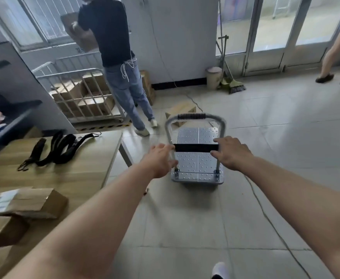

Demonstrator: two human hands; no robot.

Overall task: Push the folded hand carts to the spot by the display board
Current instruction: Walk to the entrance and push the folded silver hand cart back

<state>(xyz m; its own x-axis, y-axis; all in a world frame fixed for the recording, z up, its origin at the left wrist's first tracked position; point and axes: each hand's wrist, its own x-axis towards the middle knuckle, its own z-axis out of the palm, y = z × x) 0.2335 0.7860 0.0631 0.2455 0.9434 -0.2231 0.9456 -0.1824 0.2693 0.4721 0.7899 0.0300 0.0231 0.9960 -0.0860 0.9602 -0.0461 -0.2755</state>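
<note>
A hand cart (pixel 197 164) with a studded silver platform stands on the tiled floor straight ahead of me. Its grey tubular handle (pixel 191 116) has a black foam grip on top and leans away from me. A black bar (pixel 196 148) runs across the handle frame. My left hand (pixel 159 160) is closed around the left post at that bar. My right hand (pixel 232 153) grips the bar's right end, fingers over the top and thumb beneath.
A person (pixel 112 47) holding a cardboard box stands ahead left by a metal cage trolley (pixel 78 91). A wooden table (pixel 68 168) with black straps and boxes is on my left. Beyond the cart are a flat box (pixel 182 110), white panel (pixel 175 37), bin (pixel 213 77) and broom (pixel 234 85). A cable (pixel 265 214) crosses the floor on the right.
</note>
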